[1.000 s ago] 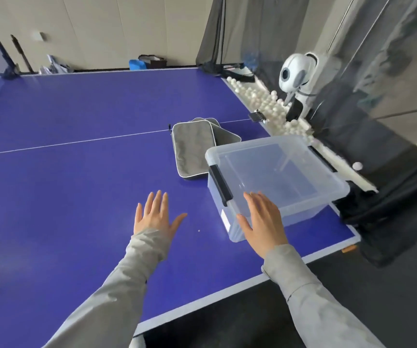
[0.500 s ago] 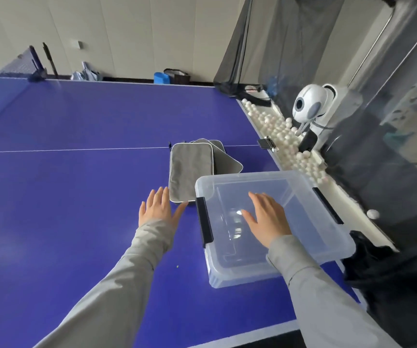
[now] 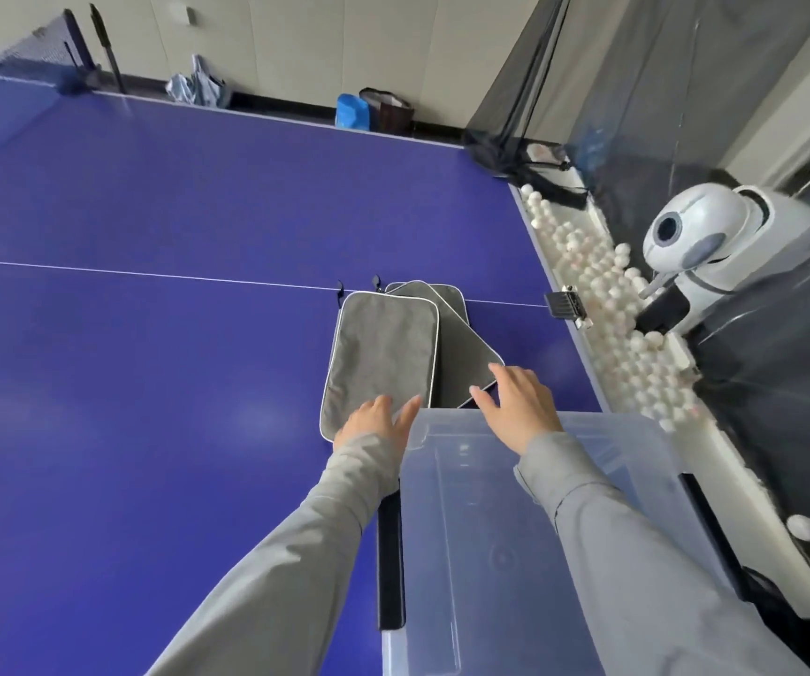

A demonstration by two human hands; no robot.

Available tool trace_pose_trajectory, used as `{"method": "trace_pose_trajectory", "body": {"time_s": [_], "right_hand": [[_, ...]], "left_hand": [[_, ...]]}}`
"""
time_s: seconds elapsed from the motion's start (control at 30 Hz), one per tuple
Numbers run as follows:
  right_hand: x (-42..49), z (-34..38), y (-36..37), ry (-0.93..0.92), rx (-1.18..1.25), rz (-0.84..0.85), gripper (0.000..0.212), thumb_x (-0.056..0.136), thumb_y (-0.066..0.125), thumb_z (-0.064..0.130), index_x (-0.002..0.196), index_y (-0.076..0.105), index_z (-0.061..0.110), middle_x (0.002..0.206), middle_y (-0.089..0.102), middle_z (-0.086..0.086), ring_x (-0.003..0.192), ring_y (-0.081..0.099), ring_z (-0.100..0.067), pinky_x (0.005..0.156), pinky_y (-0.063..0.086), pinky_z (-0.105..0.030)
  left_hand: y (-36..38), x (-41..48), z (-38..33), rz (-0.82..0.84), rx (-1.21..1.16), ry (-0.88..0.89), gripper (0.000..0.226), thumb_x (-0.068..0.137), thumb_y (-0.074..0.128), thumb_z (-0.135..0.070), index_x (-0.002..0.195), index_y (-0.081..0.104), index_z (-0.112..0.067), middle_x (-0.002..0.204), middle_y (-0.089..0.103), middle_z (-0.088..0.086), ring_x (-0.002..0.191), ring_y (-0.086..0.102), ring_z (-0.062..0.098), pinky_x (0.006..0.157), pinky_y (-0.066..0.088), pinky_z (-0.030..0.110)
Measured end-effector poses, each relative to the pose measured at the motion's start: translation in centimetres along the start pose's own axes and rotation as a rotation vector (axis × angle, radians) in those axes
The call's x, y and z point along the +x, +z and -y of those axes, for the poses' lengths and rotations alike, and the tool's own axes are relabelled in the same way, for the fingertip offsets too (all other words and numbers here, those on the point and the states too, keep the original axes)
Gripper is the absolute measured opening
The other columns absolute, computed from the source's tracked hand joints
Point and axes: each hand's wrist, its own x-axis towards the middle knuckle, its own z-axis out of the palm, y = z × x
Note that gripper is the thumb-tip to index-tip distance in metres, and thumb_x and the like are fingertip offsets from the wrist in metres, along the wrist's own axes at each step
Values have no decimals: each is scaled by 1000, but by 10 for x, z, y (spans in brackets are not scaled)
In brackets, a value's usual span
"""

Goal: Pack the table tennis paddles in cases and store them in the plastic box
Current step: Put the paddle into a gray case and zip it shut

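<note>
- The top case [image 3: 383, 353] overlaps the lower case [image 3: 469, 348] on the table [image 3: 149, 383], just beyond the box [image 3: 466, 539]. Both run lengthwise away from the person.
- The left hand [image 3: 378, 422] rests flat on the top case's near end, fingers straight.
- The right hand [image 3: 520, 407], spread and gripping nothing, is at the lower case's near corner.
- Nothing is in the box. Balls [image 3: 612, 309] line the table's right side.

A white line [image 3: 149, 274] crosses the blue surface [image 3: 149, 407], with a net [image 3: 13, 56] at its far left. Many white balls [image 3: 608, 304] fill a trough along the right edge, beside a white ball machine [image 3: 700, 236] backed by black netting [image 3: 515, 114]. A blue bag [image 3: 352, 111] sits by the wall.
</note>
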Motion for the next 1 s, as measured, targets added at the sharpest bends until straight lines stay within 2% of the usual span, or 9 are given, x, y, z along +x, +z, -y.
{"method": "trace_pose_trajectory", "body": {"time_s": [0.1,0.27,0.43,0.53,0.67,0.77,0.87,0.93,1.0], "right_hand": [[35,4,9,-9,-8,69,52,97,38,46,136,42,12,134,50,-10,125,40,-30,97,37,-42],[87,17,30,-9,17,133,54,95,40,51,130,49,10,128,56,-12,123,44,-31,99,38,-42],[126,35,57,75,46,243,68,90,36,62,126,50,7,133,50,-13,127,40,-31,100,34,-43],[140,44,70,155,105,260,73,88,42,63,129,46,3,137,47,-15,130,37,-32,102,33,-44],[145,53,76,191,242,172,64,89,54,50,126,41,-1,134,47,-20,127,42,-37,99,37,-45],[143,58,65,186,459,73,48,94,51,35,121,36,-2,127,52,-27,116,51,-44,91,40,-44],[137,62,41,125,538,-60,40,96,47,27,123,35,-1,124,55,-27,111,54,-44,85,42,-43],[131,64,22,64,574,-168,36,96,47,27,121,37,3,119,59,-23,105,56,-43,78,40,-39],[122,65,1,22,645,-280,34,96,47,28,119,36,4,113,60,-20,100,57,-42,75,40,-38]], "left_hand": [[8,6,-6,10,-30,-80,59,86,32,-70,112,57,-22,102,64,3,89,57,24,71,42,30],[16,6,-3,-24,-79,-123,54,81,39,-72,99,60,-25,90,64,1,85,60,26,72,48,31],[20,12,-3,-56,-3,-142,52,81,38,-72,93,59,-27,84,63,-2,83,58,24,68,43,28],[22,14,-2,-62,8,-150,49,80,38,-73,86,55,-28,80,61,-3,78,55,23,64,40,28],[22,13,-1,-83,-2,-155,49,78,39,-75,85,56,-29,75,55,-7,76,52,22,65,38,27],[21,12,-1,-83,14,-157,48,79,38,-74,81,52,-29,76,54,-7,77,53,22,65,40,28],[20,10,-1,-136,25,-149,49,80,38,-73,79,50,-26,83,56,-8,77,54,20,64,38,28],[18,6,0,-207,-18,-121,46,85,37,-69,85,53,-26,93,58,-10,80,55,19,65,38,28],[15,0,4,-326,-169,-80,38,90,39,-60,102,56,-28,106,58,-14,85,58,14,71,43,28]]}}
